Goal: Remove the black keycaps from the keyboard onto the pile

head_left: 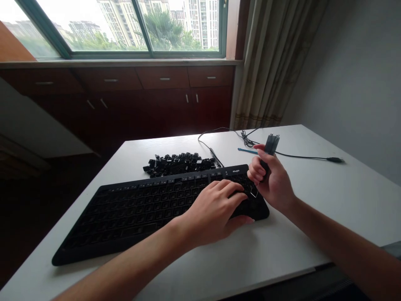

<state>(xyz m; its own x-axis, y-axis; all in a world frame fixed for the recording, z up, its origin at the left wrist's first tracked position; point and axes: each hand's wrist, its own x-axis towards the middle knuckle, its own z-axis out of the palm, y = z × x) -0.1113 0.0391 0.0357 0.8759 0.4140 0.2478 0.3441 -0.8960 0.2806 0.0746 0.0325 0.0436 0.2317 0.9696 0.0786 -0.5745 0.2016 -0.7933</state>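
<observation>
A black keyboard (138, 209) lies at a slant across the table, with bare key sockets showing over most of it. My left hand (216, 209) rests palm down on its right part, fingers stretched and thumb apart, holding nothing visible. Above the keyboard's right end, my right hand (269, 177) is closed around a dark grey keycap puller (272, 144). The puller's pronged end sticks up from the fist, and a thin bent wire (254, 193) shows below it over the keys. Whether the wire touches a key I cannot tell.
Behind the keyboard, a heap of loose black keycaps (178, 164) lies on the white table (332, 200). A blue stick-like tool (247, 150) and a bundled black cable (247, 138) are at the back. The cable's plug (335, 159) lies to the right.
</observation>
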